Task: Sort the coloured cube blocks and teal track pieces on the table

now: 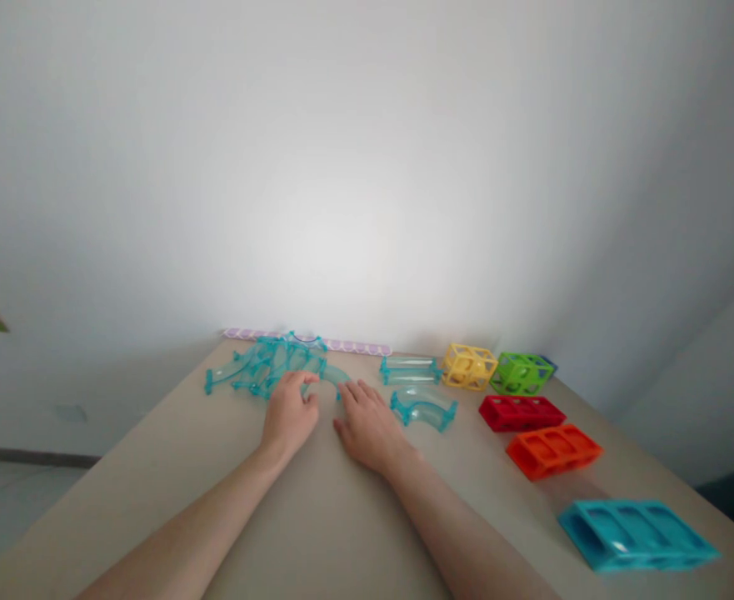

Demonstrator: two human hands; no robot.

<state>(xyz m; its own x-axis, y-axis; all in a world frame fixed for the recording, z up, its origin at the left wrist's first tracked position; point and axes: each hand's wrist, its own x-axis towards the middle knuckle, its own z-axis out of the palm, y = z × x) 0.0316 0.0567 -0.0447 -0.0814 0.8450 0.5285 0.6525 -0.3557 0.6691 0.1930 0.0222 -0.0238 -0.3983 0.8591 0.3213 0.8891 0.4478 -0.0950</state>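
My left hand is at the near edge of a pile of clear teal track pieces. Its fingers bend forward, with a gap between them and the thumb, and no object shows in that gap. My right hand lies palm down with its fingers stretched out. Its fingertips are at the end of a curved teal track piece that reaches out from the pile; I cannot tell whether they touch it. Just right of this hand are another curved track piece and a straight track piece.
On the right of the table stand a yellow block, a green block, a red block, an orange block and a blue block. A purple patterned strip runs along the wall.
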